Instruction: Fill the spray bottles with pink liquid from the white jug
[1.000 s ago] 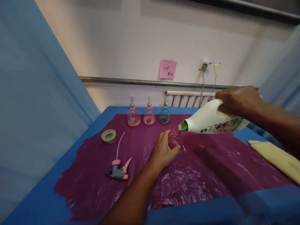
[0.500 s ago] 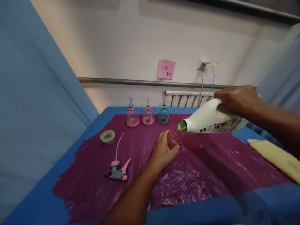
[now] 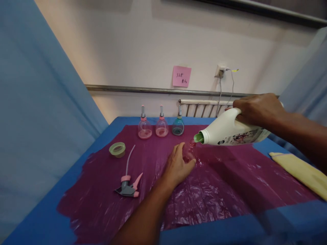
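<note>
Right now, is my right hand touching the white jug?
Touching. The head view shows the right hand gripping the white jug from above.

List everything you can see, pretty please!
Wall: 1, pale, behind
Table: 1, blue, below
Sheet: 1, purple, on table
Spray bottles: 3, two clear, one teal, back
Open bottle: 1, clear, middle
Jug: 1, cream, tilted, right
Spray head: 1, grey-pink, left
Round piece: 1, green, left
Cloth: 1, yellow, right
Note: 1, pink, wall
Socket: 1, white, wall
Cables: 2, grey, socket
Rail: 1, grey, wall
Barred frame: 1, white, back
Curtains: 2, blue, sides
Bar: 1, dark, top
Left hand: 1, around open bottle
Right hand: 1, holding jug
</note>
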Demonstrator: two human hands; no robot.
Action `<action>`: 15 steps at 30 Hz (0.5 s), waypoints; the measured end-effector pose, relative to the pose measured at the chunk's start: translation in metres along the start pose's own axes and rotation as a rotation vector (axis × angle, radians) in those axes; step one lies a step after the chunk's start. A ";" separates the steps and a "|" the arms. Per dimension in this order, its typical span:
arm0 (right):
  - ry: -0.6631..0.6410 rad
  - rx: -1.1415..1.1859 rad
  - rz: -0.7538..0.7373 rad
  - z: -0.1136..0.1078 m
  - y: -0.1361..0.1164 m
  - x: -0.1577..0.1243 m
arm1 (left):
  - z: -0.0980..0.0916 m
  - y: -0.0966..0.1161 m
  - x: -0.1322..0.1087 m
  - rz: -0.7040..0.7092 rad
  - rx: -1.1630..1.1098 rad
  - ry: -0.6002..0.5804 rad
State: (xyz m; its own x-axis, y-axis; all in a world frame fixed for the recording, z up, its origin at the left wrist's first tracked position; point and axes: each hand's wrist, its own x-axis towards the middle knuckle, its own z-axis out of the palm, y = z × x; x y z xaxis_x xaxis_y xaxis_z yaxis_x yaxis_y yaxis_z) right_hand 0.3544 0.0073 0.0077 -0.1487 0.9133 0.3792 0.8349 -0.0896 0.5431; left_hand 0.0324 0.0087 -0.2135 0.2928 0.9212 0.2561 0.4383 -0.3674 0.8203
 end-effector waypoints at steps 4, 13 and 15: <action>0.017 0.032 -0.009 0.000 0.001 0.000 | 0.000 0.000 0.000 0.000 0.003 0.003; 0.019 0.018 0.016 0.000 -0.001 0.000 | -0.001 0.001 0.000 -0.008 0.010 0.000; 0.008 0.019 0.020 0.000 -0.001 0.000 | 0.000 0.002 0.001 -0.015 0.015 -0.004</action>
State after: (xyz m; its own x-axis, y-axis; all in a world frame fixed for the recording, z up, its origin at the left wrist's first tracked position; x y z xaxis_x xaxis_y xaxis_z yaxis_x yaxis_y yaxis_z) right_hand 0.3533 0.0076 0.0069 -0.1355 0.9084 0.3956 0.8478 -0.1003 0.5207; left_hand 0.0331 0.0088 -0.2115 0.2894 0.9261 0.2420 0.4555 -0.3556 0.8161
